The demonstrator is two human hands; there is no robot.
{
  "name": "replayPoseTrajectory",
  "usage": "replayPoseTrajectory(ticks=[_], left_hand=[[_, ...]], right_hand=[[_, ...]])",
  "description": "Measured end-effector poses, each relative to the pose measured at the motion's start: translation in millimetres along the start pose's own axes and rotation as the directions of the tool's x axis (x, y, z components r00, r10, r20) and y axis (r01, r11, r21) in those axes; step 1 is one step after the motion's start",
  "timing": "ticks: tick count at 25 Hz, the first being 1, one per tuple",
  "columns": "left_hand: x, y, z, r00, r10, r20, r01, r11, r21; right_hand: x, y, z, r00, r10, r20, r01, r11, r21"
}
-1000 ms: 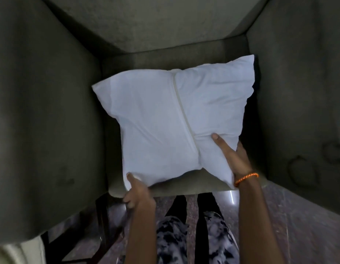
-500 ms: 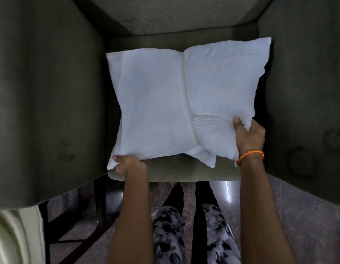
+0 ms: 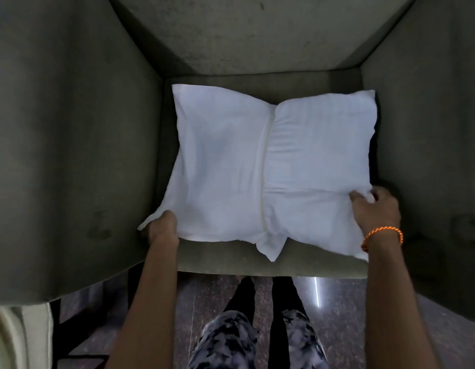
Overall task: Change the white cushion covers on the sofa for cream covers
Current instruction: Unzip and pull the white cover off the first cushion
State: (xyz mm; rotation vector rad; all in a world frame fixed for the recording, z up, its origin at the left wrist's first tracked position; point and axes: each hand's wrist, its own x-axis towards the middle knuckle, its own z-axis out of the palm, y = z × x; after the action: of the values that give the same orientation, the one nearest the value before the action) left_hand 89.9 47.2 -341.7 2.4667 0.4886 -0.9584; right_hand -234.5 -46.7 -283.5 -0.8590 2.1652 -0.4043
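Observation:
A white cushion (image 3: 231, 166) lies flat on the grey-green sofa seat (image 3: 231, 259), its zip seam running down the middle and facing up. My left hand (image 3: 161, 229) grips the cushion's near left corner from below, fingers hidden under the fabric. At the near right edge my right hand (image 3: 375, 209), with an orange bracelet on the wrist, pinches the white cover. No cream cover is in view.
Tall sofa arms (image 3: 71, 155) close in on both sides and the backrest (image 3: 257, 35) rises behind the cushion. My legs stand on a dark speckled floor (image 3: 337, 315) before the seat. A pale cream object (image 3: 18, 339) shows at the bottom left corner.
The cushion has swung from a tilted position to lie square and flat on the seat. My right hand slid from the cushion's middle to its right edge; my left hand stayed on the left corner.

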Motion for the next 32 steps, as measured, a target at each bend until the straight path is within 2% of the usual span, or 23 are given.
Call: replayPoseTrajectory(ticks=[1, 2, 3, 5, 6, 8, 9, 11, 12, 13, 15, 17, 21, 23, 26, 32], left_hand=[[-10, 7, 2, 0.998, 0.024, -0.058, -0.025, 1.000, -0.017], [-24, 17, 6, 0.976, 0.152, -0.154, -0.145, 0.988, 0.061], [-40, 34, 14, 0.922, 0.332, -0.200, -0.307, 0.940, 0.147], [-65, 75, 40, 0.738, 0.669, -0.087, -0.648, 0.739, 0.183], [-72, 97, 56, 0.647, 0.762, -0.013, -0.751, 0.640, 0.163], [-72, 133, 86, 0.495, 0.858, 0.139, -0.863, 0.468, 0.190], [-69, 147, 98, 0.411, 0.878, 0.247, -0.900, 0.348, 0.260], [-63, 164, 118, 0.246, 0.836, 0.490, -0.920, 0.043, 0.388], [-59, 169, 123, 0.200, 0.800, 0.566, -0.920, -0.046, 0.389], [-56, 171, 126, 0.183, 0.791, 0.584, -0.932, -0.050, 0.359], [-51, 170, 128, 0.224, 0.827, 0.516, -0.958, 0.089, 0.274], [-50, 167, 128, 0.295, 0.860, 0.417, -0.953, 0.230, 0.199], [-52, 164, 121, 0.421, 0.871, 0.254, -0.907, 0.403, 0.122], [-47, 165, 113, 0.450, 0.874, 0.183, -0.893, 0.440, 0.096], [-38, 164, 102, 0.483, 0.872, 0.082, -0.870, 0.468, 0.154], [-30, 158, 92, 0.569, 0.822, -0.008, -0.810, 0.562, 0.166]], right_hand=[[-6, -10, 2, 0.994, -0.055, -0.095, 0.050, 0.997, -0.054], [-12, -24, 6, 0.975, -0.153, -0.163, 0.144, 0.987, -0.070], [-16, -41, 13, 0.941, -0.276, -0.195, 0.270, 0.961, -0.055], [-15, -77, 35, 0.854, -0.500, -0.144, 0.494, 0.866, -0.078], [-11, -96, 47, 0.802, -0.592, -0.087, 0.576, 0.803, -0.152], [7, -118, 72, 0.721, -0.690, 0.058, 0.670, 0.673, -0.313], [16, -123, 82, 0.711, -0.693, 0.123, 0.681, 0.632, -0.370], [29, -120, 96, 0.720, -0.668, 0.187, 0.667, 0.591, -0.454], [33, -114, 100, 0.720, -0.669, 0.185, 0.659, 0.575, -0.485], [36, -107, 102, 0.711, -0.684, 0.163, 0.658, 0.565, -0.498], [39, -98, 105, 0.697, -0.711, 0.090, 0.660, 0.588, -0.468], [39, -96, 107, 0.696, -0.717, 0.026, 0.652, 0.616, -0.442], [37, -97, 104, 0.678, -0.720, -0.149, 0.629, 0.673, -0.390], [33, -96, 101, 0.646, -0.730, -0.225, 0.643, 0.679, -0.355], [24, -93, 100, 0.552, -0.765, -0.331, 0.689, 0.642, -0.336], [18, -90, 97, 0.537, -0.773, -0.338, 0.726, 0.627, -0.282]])
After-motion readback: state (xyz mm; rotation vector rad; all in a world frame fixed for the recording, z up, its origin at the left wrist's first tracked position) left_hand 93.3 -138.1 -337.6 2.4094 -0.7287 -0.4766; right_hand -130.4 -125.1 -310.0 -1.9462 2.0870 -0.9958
